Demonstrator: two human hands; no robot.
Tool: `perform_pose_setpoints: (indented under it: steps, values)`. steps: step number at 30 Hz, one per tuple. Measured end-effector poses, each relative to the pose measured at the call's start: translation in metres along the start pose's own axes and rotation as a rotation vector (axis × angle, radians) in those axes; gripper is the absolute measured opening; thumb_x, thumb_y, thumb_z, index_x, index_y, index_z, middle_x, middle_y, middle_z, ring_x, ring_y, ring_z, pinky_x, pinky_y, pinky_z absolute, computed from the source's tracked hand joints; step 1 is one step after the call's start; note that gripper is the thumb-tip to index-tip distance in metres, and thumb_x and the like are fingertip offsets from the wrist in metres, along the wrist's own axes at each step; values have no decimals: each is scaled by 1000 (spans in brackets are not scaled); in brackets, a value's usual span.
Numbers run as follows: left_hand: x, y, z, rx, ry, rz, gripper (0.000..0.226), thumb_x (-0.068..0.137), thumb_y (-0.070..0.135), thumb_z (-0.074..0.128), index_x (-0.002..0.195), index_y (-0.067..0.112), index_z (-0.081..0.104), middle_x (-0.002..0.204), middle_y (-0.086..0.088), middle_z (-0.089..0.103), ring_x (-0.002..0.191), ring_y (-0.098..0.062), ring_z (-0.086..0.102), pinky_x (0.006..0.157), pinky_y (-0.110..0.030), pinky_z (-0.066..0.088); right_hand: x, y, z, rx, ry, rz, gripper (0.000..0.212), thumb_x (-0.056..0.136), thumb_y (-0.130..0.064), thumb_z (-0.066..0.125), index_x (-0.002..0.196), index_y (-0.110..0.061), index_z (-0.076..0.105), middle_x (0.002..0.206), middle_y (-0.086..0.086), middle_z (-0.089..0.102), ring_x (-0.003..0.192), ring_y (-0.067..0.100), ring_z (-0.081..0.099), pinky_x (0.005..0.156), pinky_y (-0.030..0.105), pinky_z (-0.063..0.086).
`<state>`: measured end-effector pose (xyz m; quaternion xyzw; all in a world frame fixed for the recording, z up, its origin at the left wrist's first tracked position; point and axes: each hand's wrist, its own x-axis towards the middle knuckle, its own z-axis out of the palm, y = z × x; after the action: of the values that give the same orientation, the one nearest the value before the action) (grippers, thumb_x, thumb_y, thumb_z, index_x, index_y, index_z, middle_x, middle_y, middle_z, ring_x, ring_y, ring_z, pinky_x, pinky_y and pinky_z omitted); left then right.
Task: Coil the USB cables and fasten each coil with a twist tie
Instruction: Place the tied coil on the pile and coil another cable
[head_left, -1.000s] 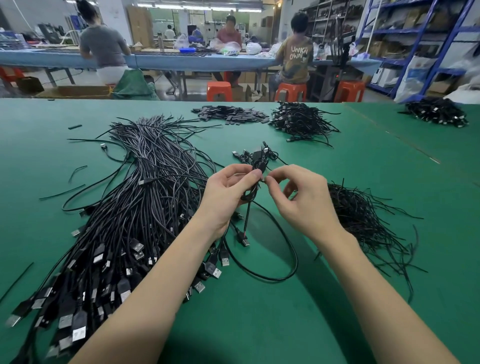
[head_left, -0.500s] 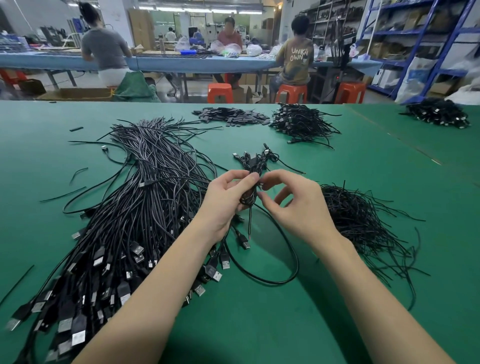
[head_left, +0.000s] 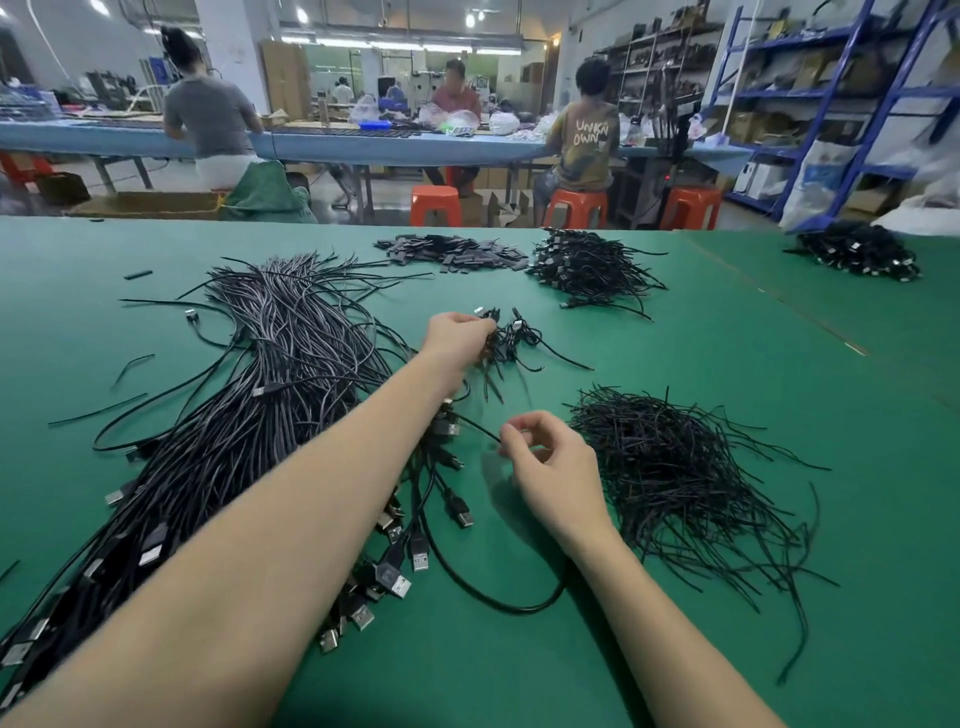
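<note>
My left hand (head_left: 457, 335) reaches forward over the green table (head_left: 727, 364) and grips a tied black cable coil (head_left: 493, 340), at a small heap of tied coils (head_left: 519, 338). Nearer to me, my right hand (head_left: 553, 467) hovers with curled fingers, thumb and forefinger pinching a loose black USB cable (head_left: 493, 605) that loops on the table below it. A long bundle of uncoiled USB cables (head_left: 270, 395) lies on the left under my left forearm. The pile of black twist ties (head_left: 675, 467) sits just right of my right hand.
At the table's far side lie flat black pieces (head_left: 452, 252), a cable pile (head_left: 587, 265) and another at far right (head_left: 857, 252). Stray ties (head_left: 98, 413) lie at left. People sit on orange stools (head_left: 435, 203) at a blue bench beyond.
My hands have parted. The left one carried the coil forward to the small heap; the right one dropped back toward me and now pinches the loose cable.
</note>
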<state>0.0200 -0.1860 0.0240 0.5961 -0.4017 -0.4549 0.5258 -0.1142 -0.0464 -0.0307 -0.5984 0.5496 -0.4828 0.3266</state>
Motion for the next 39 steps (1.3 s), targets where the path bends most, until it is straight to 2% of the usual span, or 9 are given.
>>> perform_pose_setpoints:
  steps: [3,10,15,20,25,28,32,36,39]
  values:
    - [29,4,13,183,-44,-11,31,90,15,68,117,1,62,116,-15,64,112,-31,63,102,-44,52,1,3,-2,-23,-39,-1,13,93,-29,64,82,-25,70,77,-2,72,69,22,65,64,29,50]
    - [28,11,16,483,-235,127,42,99,27,58,136,8,55,136,-10,55,114,-23,54,103,-39,48,5,8,-4,-32,-67,6,17,89,-24,64,74,-19,71,72,4,70,58,7,54,56,17,42]
    - [-12,27,-15,395,-189,230,29,99,31,57,121,12,59,120,-7,61,105,-19,59,97,-39,52,3,5,-5,-69,-75,-10,19,89,-25,64,72,-21,71,70,1,69,60,9,59,59,18,45]
    - [-76,14,-57,248,-277,229,21,98,30,57,103,15,69,103,2,75,83,-11,70,73,-25,56,1,1,-2,-248,-104,-55,10,87,-35,68,79,-28,71,69,-14,68,63,1,58,65,23,46]
    - [-100,-15,-73,359,-290,224,24,102,23,48,98,17,70,99,3,75,82,-12,68,68,-21,53,-8,-11,6,-735,-249,-271,35,88,-55,61,123,-50,63,111,-18,63,100,13,64,81,29,47]
    - [-102,-14,-75,471,-251,352,27,102,22,45,90,20,69,90,5,75,77,-12,70,72,-27,52,-13,-12,13,-799,-224,-331,36,95,-53,55,130,-50,61,119,-14,58,101,22,66,82,33,48]
    - [-115,-20,-78,744,-481,456,25,99,23,48,80,25,65,75,7,73,70,-10,69,74,-29,54,-13,-8,17,-760,-129,-277,25,94,-52,58,111,-42,73,108,-12,62,94,22,65,73,32,46]
    - [-125,-17,-84,1013,-629,422,33,97,45,50,78,25,67,73,15,73,58,-9,58,60,-25,49,-2,-6,11,-545,-184,-248,12,91,-37,64,96,-34,75,96,-11,65,81,10,60,73,31,47]
    - [-126,-14,-81,1193,-614,445,34,96,40,51,74,21,68,69,12,73,58,-7,60,64,-24,48,8,-7,-4,-357,-12,-166,11,91,-28,66,99,-29,74,102,-9,68,75,3,55,81,28,47]
